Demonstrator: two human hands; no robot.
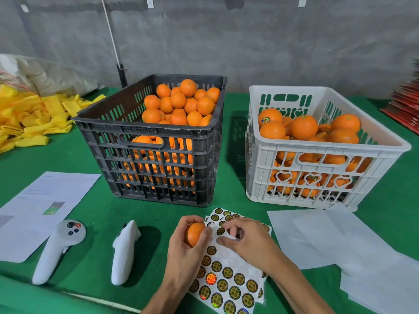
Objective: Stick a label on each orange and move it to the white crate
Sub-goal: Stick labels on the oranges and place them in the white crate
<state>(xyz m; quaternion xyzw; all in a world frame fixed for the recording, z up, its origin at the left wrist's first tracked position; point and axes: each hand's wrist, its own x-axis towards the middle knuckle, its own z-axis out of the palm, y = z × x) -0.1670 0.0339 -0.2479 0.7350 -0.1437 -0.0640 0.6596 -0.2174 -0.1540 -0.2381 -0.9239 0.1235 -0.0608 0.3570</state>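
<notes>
Round glossy orange [195, 233], unlabelled face showing

No legible text on stickers [227, 283] or paper [45, 200]

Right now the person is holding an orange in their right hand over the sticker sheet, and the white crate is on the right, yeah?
Not quite. The head view shows the orange held in the left hand, not the right. The right hand is picking at the sticker sheet. The white crate is on the right, as you said.
</notes>
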